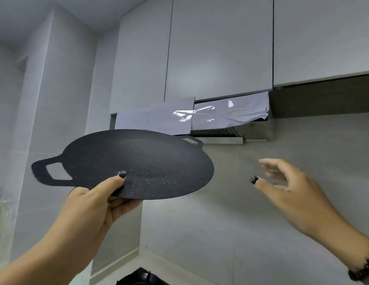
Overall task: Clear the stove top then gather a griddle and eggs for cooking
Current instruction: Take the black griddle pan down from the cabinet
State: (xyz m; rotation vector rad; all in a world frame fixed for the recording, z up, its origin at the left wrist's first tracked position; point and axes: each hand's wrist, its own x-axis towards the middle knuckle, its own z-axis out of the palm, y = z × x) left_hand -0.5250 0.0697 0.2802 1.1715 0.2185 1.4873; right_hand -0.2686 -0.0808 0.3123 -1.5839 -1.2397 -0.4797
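Right, I've got the griddle pinched at its near rim in my left hand, up by the hood; right hand loose, empty (blurred). Next: onto the stove, then eggs.

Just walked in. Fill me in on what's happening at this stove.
A person holds a flat black griddle up in the air with the left hand, thumb on top of its near rim and fingers underneath. The right hand is open and empty, off to the griddle's side, not touching it. A corner of the stove top shows far below. A range hood covered with paper and film hangs behind. No eggs are in view.
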